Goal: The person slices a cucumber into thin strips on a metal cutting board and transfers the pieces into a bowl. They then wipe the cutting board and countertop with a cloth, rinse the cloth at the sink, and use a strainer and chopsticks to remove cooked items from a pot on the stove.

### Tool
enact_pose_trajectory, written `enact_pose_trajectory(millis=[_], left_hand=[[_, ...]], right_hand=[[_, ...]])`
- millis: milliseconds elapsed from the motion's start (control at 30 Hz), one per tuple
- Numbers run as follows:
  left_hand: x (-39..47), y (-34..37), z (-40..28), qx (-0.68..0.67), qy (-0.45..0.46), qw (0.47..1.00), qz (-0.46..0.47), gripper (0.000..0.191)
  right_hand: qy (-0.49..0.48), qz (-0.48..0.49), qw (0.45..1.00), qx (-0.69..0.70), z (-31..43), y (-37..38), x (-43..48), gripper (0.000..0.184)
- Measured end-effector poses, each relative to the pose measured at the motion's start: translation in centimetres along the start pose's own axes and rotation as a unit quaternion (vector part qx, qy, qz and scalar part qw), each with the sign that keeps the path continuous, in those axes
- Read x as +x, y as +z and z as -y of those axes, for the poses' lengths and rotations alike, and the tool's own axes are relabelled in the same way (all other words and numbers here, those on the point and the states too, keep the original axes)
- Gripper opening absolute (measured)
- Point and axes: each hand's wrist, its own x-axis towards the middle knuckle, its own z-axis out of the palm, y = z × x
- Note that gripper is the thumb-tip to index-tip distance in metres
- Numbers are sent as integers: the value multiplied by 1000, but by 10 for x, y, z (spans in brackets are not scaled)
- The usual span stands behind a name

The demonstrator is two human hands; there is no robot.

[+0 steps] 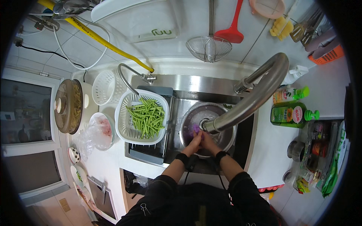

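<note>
Both hands are together under the steel faucet (249, 104), over a round metal basin (185, 118) that stands in the sink. My left hand (194, 143) and my right hand (208, 140) touch at the fingers, around a small purple thing (196, 128) that is partly hidden by the fingers and the faucet's end. Whether one hand or both grip it is not plain. Water shows in the basin. Left of the sink bowl, green beans (147, 117) lie in a white plastic colander (121, 124) on a rack.
A smaller curved tap (124, 75) reaches over the colander. Farther left are a white perforated basket (103, 87), a bowl with pinkish food and plastic film (113, 132), and a lidded pot (66, 106). Green dish soap (287, 115) stands right. A wire strainer (209, 49) hangs behind.
</note>
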Motion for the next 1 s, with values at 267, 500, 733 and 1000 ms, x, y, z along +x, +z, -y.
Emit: enact_pose_trajectory(millis=[267,500,733,1000], left_hand=[[-20,-7,-15,-268,-5,960,81,46],[-39,16,-14,-201,105,974,27,39],[-45,15,-20,-154,3,988,3,33],[-44,-26,-11,244,187,943,-130,35]], right_hand=[[-51,53,995,73,100,-30,-50,38],[29,-10,995,-92,124,-29,-48,37],[38,-7,962,-269,99,-50,-26,37],[110,-26,921,-373,38,-73,-6,69]])
